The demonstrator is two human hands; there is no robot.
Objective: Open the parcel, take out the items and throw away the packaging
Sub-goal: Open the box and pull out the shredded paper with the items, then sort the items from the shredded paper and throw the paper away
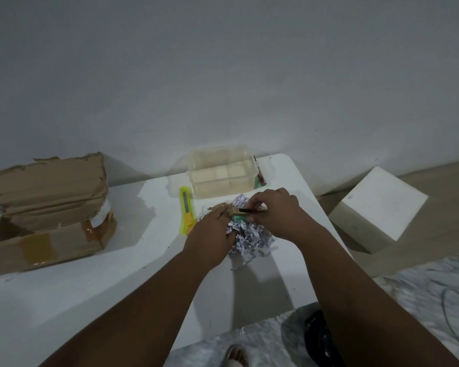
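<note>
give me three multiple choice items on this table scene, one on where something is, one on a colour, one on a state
1. Where does the yellow and green plastic utility knife lie?
A. inside the cardboard box
B. on the white table, left of the shredded paper
C. on the floor

2. What colour is the square block on the floor at right?
A. white
B. red
C. black

3. What state is the brown cardboard box in?
A. taped shut
B. flattened
C. torn open

Answers: 1 B, it lies flat on the white table beside the pile of white shredded paper; 2 A, all its visible faces are white; 3 C, its flap stands up with ragged edges.
</note>
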